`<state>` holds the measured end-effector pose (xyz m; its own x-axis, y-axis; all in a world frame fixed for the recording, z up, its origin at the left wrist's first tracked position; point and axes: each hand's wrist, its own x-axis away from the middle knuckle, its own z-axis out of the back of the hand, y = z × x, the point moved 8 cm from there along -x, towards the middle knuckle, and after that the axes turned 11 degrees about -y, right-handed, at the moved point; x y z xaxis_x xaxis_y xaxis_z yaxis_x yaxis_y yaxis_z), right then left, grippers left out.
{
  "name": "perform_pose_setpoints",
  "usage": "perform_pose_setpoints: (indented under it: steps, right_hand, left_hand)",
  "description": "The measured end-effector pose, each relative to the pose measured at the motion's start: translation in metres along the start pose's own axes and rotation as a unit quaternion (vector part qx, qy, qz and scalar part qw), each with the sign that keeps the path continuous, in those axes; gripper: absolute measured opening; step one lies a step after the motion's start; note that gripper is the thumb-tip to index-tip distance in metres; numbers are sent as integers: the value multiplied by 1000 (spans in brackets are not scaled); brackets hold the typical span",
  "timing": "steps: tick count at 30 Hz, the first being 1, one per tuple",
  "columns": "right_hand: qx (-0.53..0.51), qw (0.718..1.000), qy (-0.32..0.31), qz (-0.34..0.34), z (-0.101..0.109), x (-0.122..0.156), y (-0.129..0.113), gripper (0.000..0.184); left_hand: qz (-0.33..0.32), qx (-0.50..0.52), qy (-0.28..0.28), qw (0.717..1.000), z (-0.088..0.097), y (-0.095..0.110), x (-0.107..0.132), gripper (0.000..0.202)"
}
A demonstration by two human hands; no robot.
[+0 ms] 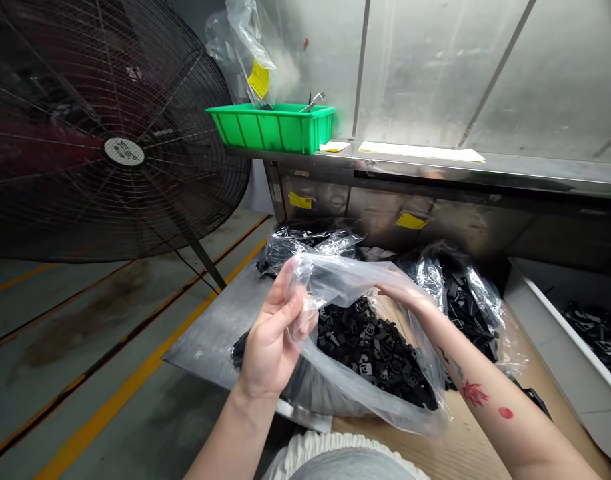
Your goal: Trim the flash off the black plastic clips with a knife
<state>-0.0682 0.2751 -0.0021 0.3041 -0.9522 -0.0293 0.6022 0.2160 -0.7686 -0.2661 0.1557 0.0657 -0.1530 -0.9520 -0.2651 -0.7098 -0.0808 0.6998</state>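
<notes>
Clear plastic bag (pixel 370 385), thin and wide-mouthed, sits near the front edge of the brown tabletop (pixel 465 433), with a heap of small black angular parts (pixel 370 347) inside. Parts could spill over its low near rim and off that edge if the bag were tipped or tugged forward; the film could also slip or tear if the left hand (pixel 275 327) pulled hard against the load. That hand is pinched on gathered film, thumb against fingers, above the bag's left side. The right hand (pixel 403 293) is at the far side of the mouth, with film over it; its fingers look extended, but I cannot tell whether they grip anything. So the raised film spans the 2 hands, and the heap lies below them. Toward the tabletop's right edge stands a white open bin (pixel 545 353).
</notes>
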Motion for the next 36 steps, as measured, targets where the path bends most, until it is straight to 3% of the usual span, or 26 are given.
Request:
perform_pose_setpoints:
  steps: [3,8,15,20,23,26,28,31,33,36]
  right_hand:
    - [-34,995,-96,1,0,12,3,25]
    - [-73,977,-201,-19,23,22,7,27]
    - [-22,964,-255,-70,35,6,-13,39]
    - [78,945,-294,-119,45,-51,-59,29]
    - [156,929,-313,-122,43,-92,-102,28]
    - [229,903,-352,-94,22,-103,-121,27]
    - [270,877,-390,-74,2,-88,-112,25]
    - [308,841,-444,-43,-24,-43,-85,24]
    - [315,830,-460,-24,-33,-9,-70,26]
    - [294,837,-462,-6,-41,43,-57,39]
  left_hand:
    - [2,-5,3,1000,2,2,1,36]
    - [-23,-36,13,999,8,20,-7,41]
    - [-64,-51,33,996,13,50,-18,34]
    - [36,35,150,987,58,81,-65,35]
    - [10,40,161,986,81,124,-93,40]
    - [-29,35,172,984,104,143,-89,40]
    - [-38,23,186,982,118,134,-70,44]
    - [-23,-6,197,980,126,105,-36,39]
    - [-14,-23,189,982,120,87,-16,30]
    - [1,-81,183,980,105,69,12,22]
